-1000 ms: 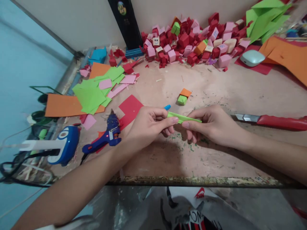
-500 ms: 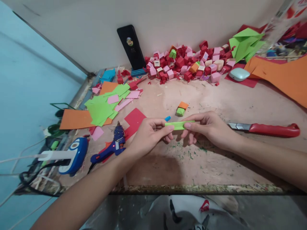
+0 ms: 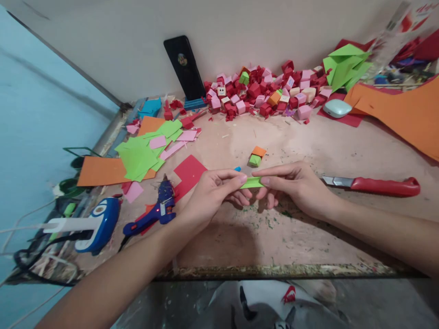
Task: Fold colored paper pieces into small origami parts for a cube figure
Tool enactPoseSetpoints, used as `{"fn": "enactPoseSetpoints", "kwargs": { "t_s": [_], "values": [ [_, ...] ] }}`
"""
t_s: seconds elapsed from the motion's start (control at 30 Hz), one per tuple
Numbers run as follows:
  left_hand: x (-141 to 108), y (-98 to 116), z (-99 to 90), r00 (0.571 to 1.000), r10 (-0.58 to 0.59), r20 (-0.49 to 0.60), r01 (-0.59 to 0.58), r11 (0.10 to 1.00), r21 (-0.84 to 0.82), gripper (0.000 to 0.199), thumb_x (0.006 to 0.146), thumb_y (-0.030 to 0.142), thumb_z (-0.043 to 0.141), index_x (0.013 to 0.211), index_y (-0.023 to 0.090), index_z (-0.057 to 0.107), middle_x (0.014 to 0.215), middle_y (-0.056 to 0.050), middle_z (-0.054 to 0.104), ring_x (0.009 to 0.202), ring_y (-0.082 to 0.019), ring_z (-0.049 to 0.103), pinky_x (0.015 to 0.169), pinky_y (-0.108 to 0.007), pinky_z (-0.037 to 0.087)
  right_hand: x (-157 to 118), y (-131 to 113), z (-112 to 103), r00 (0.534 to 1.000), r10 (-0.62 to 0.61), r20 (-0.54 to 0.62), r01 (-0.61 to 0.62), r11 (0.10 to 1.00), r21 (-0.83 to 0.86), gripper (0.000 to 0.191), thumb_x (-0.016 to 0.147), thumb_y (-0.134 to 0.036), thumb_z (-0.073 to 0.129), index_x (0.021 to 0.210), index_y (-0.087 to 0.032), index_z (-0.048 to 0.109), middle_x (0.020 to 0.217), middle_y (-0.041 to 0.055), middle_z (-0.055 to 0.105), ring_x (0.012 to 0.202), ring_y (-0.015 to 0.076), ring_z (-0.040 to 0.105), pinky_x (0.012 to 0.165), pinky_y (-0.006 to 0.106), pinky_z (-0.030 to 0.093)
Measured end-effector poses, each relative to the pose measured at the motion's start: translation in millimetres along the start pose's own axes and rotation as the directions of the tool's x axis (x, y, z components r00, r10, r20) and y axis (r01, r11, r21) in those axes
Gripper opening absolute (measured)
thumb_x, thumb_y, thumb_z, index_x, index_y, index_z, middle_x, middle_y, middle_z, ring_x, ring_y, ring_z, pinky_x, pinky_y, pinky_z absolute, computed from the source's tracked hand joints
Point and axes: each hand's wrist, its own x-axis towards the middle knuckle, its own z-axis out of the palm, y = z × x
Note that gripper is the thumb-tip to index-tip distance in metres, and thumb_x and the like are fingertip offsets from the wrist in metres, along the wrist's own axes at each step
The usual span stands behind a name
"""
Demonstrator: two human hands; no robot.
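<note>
Between my two hands is a narrow folded strip of green paper (image 3: 253, 183), held level above the tabletop. My left hand (image 3: 221, 188) pinches its left end between thumb and fingers. The right end is pinched by my right hand (image 3: 291, 185), thumb on the near side. Just beyond the strip sits a small paper box (image 3: 255, 160), green with an orange top. The tip of a blue object (image 3: 238, 169) shows behind my left fingers; the rest is hidden. A red paper sheet (image 3: 190, 173) lies left of that hand.
A red-handled cutter knife (image 3: 384, 185) lies on the right, blade towards my right hand. A blue glue gun (image 3: 159, 210) and a blue-white plug unit (image 3: 103, 224) are at left. Behind are a phone (image 3: 185, 67), heaped paper cubes (image 3: 254, 91) and green sheets (image 3: 139, 155).
My left fingers have slid inward along the green strip, covering more of its left end, and my right fingers cover its right end more. The view has shifted slightly.
</note>
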Motion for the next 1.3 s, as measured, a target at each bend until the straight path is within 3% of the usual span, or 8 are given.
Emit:
{"fn": "enactPoseSetpoints", "kwargs": {
  "t_s": [0.1,0.3,0.53,0.67,0.87,1.03,1.2,1.3],
  "values": [
    [1.2,-0.9,-0.3,0.999,-0.008,0.035,0.008,1.000,0.013,0.034,0.095,0.045,0.078,0.093,0.011,0.079,0.079,-0.008,0.080,0.066,-0.014,0.075,0.065,-0.022,0.061,0.0,-0.3,0.1,1.000,-0.002,0.015,0.003,0.999,-0.035,0.025,0.094,-0.031,0.082,0.116,-0.020,0.087,0.082,0.0075,0.084,0.058,0.0131,0.076,0.056,0.021,0.058],
    [-0.1,-0.9,-1.6,1.000,0.008,0.013,-0.009,0.998,0.064,0.030,0.092,0.041,0.082,0.099,0.012,0.081,0.077,-0.006,0.079,0.066,-0.014,0.074,0.065,-0.023,0.060,-1.7,-3.1,2.0,1.000,0.000,0.026,0.003,0.997,-0.083,0.019,0.095,-0.030,0.081,0.110,-0.021,0.088,0.081,0.0064,0.083,0.058,0.0123,0.075,0.053,0.020,0.054],
    [-1.3,3.5,2.5,0.997,0.077,0.012,-0.078,0.986,0.146,0.025,0.092,0.037,0.080,0.096,0.013,0.082,0.074,-0.005,0.079,0.065,-0.014,0.074,0.064,-0.023,0.061,-1.3,-4.4,4.5,1.000,0.020,-0.012,-0.021,0.991,-0.129,0.025,0.094,-0.042,0.081,0.097,-0.017,0.083,0.086,0.0083,0.084,0.063,0.0152,0.076,0.058,0.025,0.058],
    [-1.8,1.1,3.4,0.994,0.110,-0.027,-0.104,0.980,0.169,0.020,0.091,0.032,0.079,0.098,0.013,0.082,0.074,-0.004,0.079,0.066,-0.014,0.074,0.065,-0.023,0.063,-1.2,-6.2,6.6,0.999,0.038,-0.013,-0.040,0.982,-0.185,0.025,0.093,-0.040,0.081,0.088,-0.015,0.081,0.085,0.0086,0.084,0.064,0.0150,0.076,0.058,0.024,0.057],
    [-2.9,3.3,1.5,0.997,0.080,-0.010,-0.077,0.980,0.184,0.018,0.090,0.028,0.080,0.098,0.013,0.079,0.071,-0.003,0.078,0.061,-0.012,0.072,0.062,-0.022,0.060,-1.6,-6.0,8.2,0.997,0.055,-0.054,-0.064,0.981,-0.183,0.026,0.093,-0.041,0.081,0.089,-0.015,0.081,0.079,0.0072,0.082,0.062,0.0122,0.074,0.057,0.021,0.055],
    [-0.1,6.8,-3.7,0.997,0.033,0.065,-0.049,0.960,0.275,0.033,0.098,0.036,0.070,0.076,0.012,0.074,0.067,-0.003,0.072,0.056,-0.010,0.066,0.059,-0.021,0.055,-3.3,-3.0,8.1,0.997,0.042,-0.069,-0.055,0.978,-0.201,0.031,0.092,-0.046,0.083,0.091,-0.015,0.082,0.084,0.0090,0.083,0.062,0.0125,0.074,0.058,0.022,0.056],
    [1.3,7.2,-4.3,0.998,0.059,0.021,-0.062,0.945,0.321,0.034,0.101,0.035,0.065,0.075,0.013,0.069,0.064,-0.001,0.069,0.054,-0.009,0.063,0.057,-0.021,0.052,-4.5,-1.3,8.5,0.995,0.018,-0.099,-0.039,0.974,-0.221,0.031,0.092,-0.048,0.083,0.088,-0.017,0.083,0.086,0.0098,0.084,0.071,0.0164,0.077,0.064,0.025,0.060],
    [-0.5,7.2,-2.7,0.991,0.132,-0.011,-0.116,0.903,0.414,0.031,0.102,0.034,0.064,0.079,0.014,0.070,0.069,-0.001,0.070,0.059,-0.009,0.065,0.061,-0.021,0.052,-4.3,-2.9,9.2,0.994,0.024,-0.104,-0.046,0.974,-0.222,0.027,0.092,-0.046,0.083,0.092,-0.019,0.085,0.089,0.0095,0.084,0.074,0.0171,0.078,0.063,0.025,0.059]
  ]
}}
